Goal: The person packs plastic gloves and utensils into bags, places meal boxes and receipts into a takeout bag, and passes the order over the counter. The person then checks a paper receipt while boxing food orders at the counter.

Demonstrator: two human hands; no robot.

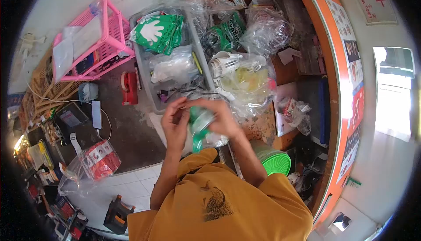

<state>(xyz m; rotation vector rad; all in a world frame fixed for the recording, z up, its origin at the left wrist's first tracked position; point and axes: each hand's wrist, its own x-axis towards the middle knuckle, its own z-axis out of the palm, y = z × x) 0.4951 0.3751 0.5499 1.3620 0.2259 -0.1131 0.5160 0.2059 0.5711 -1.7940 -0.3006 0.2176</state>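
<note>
My right hand [222, 119] is closed on a crumpled green-and-clear plastic bag [201, 125], which hangs below its fingers and is slightly blurred. Beside it, my left hand [176, 122] has curled fingers whose tips meet those of the right hand; whatever they pinch is too small to make out. Just beyond both hands stands a grey plastic crate [205, 61]. Inside it lie a green packet with a white glove print [158, 33] and white plastic bags [172, 68].
Left of the crate are a pink basket [105, 33], a red tape dispenser [129, 87] and a charging phone [96, 115]. Clear plastic bags [265, 30] crowd the right side. A green-rimmed bin [278, 164] stands by my right elbow. An orange-edged partition [326, 35] bounds the right.
</note>
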